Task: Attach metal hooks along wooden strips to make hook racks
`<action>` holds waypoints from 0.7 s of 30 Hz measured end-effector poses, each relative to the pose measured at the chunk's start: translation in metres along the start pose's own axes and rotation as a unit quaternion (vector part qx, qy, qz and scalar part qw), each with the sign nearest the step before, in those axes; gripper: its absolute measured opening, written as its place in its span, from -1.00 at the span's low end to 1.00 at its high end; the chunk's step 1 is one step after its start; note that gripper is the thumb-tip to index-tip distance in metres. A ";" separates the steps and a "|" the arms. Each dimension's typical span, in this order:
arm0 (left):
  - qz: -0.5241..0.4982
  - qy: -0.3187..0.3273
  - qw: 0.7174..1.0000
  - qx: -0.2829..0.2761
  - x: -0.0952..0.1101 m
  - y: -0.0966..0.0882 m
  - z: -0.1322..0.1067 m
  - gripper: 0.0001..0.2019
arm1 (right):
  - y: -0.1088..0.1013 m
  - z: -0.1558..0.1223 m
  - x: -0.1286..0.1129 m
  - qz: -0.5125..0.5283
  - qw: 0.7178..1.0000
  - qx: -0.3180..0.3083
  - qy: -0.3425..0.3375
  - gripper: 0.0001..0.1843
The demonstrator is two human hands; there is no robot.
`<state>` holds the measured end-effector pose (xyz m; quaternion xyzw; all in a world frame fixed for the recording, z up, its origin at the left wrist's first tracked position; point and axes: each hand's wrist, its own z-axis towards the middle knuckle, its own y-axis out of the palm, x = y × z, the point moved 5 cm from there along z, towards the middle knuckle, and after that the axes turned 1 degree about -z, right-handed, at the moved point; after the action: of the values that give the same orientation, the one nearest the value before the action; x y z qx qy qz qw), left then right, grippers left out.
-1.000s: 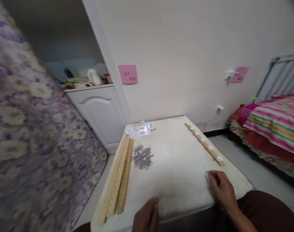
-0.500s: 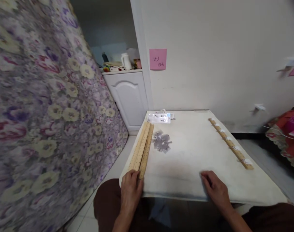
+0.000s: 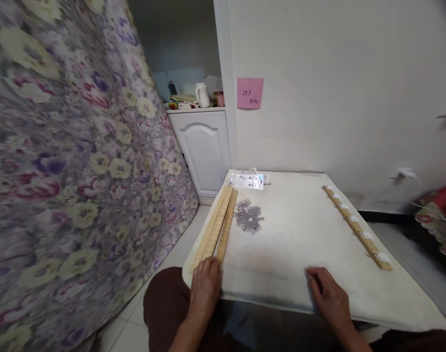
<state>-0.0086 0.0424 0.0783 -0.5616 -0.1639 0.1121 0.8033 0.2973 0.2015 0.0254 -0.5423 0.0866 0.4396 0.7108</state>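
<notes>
Several long, pale wooden strips with rows of holes [image 3: 217,222] lie along the left side of the white-covered table [image 3: 278,254]. My left hand [image 3: 207,283] is closed over their near ends, fingers curled on the right-hand strip [image 3: 227,230]; the ends are hidden beneath it. A narrow gap shows between that strip and the others. My right hand [image 3: 329,292] rests loosely curled at the table's front edge, with no object visible in it. Between the hands, farther back, lies a heap of small grey translucent packets [image 3: 249,217].
On the right side of the table is a wooden strip with several white tagged pieces [image 3: 353,219]. A clear plastic package [image 3: 246,181] lies at the back left. A pink note [image 3: 250,93] is on the wall, and a floral curtain [image 3: 98,161] hangs at left.
The view has shifted slightly left, so things appear farther right. At my left hand, the gap beside the right-hand wooden strip looks wider. My right hand stays at the table edge.
</notes>
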 end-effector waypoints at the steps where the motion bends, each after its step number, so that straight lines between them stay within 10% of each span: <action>1: 0.003 -0.004 1.000 -0.002 0.005 0.000 0.000 -0.80 | 0.000 0.000 0.000 0.002 1.000 0.000 0.000 -0.76; 16: 0.053 -0.156 0.981 -0.104 0.016 -0.004 0.019 -0.77 | 0.000 0.004 0.002 0.079 0.992 -0.037 0.090 -0.70; 21: -0.053 -0.169 0.982 -0.058 0.030 -0.030 0.030 -0.72 | 0.023 0.025 -0.035 0.313 0.927 -0.141 0.150 -0.59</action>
<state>0.0070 0.0684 0.1198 -0.5703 -0.3333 0.1530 0.7350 0.2509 0.2044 0.0405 -0.6418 0.2952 0.5608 0.4318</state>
